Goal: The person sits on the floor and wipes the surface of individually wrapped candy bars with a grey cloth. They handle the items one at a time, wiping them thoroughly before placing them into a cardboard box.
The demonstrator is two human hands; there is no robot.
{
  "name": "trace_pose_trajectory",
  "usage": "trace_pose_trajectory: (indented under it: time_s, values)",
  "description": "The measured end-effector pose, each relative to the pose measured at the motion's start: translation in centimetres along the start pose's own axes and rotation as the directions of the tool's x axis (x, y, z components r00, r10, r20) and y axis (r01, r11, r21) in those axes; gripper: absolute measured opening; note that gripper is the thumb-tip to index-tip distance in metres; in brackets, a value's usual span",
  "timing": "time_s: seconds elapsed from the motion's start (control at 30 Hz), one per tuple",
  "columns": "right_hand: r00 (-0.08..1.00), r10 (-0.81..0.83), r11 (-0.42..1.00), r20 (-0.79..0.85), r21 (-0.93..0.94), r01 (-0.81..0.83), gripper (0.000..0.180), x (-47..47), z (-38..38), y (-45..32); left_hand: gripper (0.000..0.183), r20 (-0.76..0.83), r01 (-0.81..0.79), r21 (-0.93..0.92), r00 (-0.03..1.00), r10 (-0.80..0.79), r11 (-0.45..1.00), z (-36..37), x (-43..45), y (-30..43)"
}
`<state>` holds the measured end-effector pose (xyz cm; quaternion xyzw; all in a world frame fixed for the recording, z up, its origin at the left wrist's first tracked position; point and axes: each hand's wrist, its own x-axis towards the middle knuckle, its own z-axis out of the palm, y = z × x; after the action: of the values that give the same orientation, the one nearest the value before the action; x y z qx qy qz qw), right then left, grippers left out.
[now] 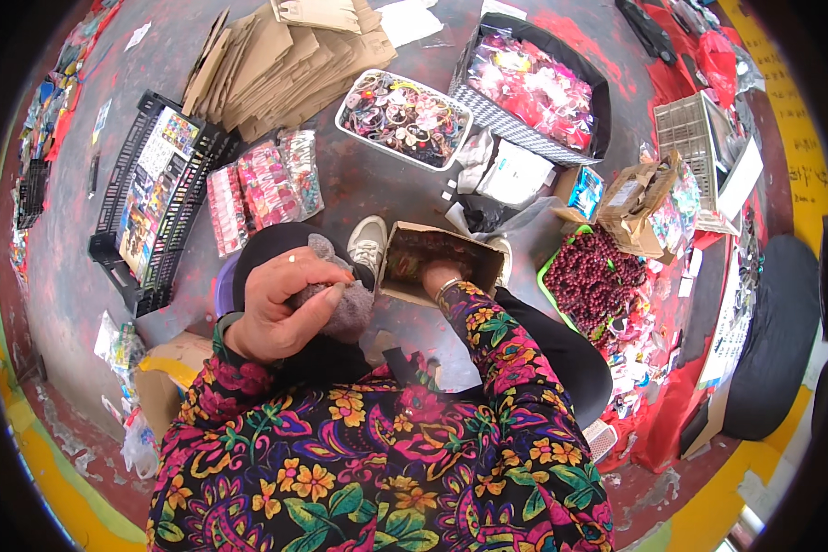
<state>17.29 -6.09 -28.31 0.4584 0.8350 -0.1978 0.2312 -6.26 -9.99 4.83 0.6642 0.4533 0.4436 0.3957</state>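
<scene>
My left hand (pixel 286 303) is raised over my left thigh and pinches a fuzzy grey-mauve plush item (pixel 345 310). Something small and orange shows at its fingertips. My right hand (pixel 445 276) reaches down into an open cardboard box (pixel 419 295) on the floor between my shoes. Its fingers are in the shaded inside, so what they touch cannot be made out. Some colourful small items (pixel 408 262) lie in the box beside that hand.
Ahead stand a white basket of hair ties (pixel 403 121), a patterned bin (pixel 514 124) of packaged accessories and stacked flattened cardboard (pixel 283 69). Bagged goods (pixel 269 179) and a black crate (pixel 159 200) lie to the left. On the right is a green-rimmed basket of dark red beads (pixel 590 279).
</scene>
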Motion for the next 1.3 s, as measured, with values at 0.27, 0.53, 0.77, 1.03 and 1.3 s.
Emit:
trace_pose_trajectory:
  time_s: [0.27,0.53,0.77,1.03,1.3]
  values:
    - [0.954,0.271,0.959,0.128,0.050,-0.279,0.054,-1.0,-3.5,-1.1,0.012,0.002,-0.013,0.003,1.000,0.013,1.000,0.2,0.1,-0.2]
    - [0.991,0.095,0.970,-0.097,0.235,-0.070,0.050,-0.8,-3.7,-0.7,0.012,0.029,-0.015,0.033,0.999,0.014,0.999,0.1,0.3,-0.3]
    - [0.970,0.108,0.948,0.216,0.270,-0.166,0.031,-2.5,-6.8,-0.6,0.010,-0.017,-0.011,0.011,1.000,0.011,1.000,0.1,-0.1,-0.1]
    - [0.858,0.104,0.984,-0.503,-0.075,-0.163,0.039,1.3,-0.7,1.2,0.015,0.050,0.034,0.031,0.998,-0.035,0.999,0.0,-0.2,0.2]
    - [0.984,0.092,0.996,-0.150,0.007,-0.092,0.039,2.0,-2.7,1.1,0.016,0.054,0.040,0.042,0.998,-0.042,0.998,0.1,-0.2,0.1]
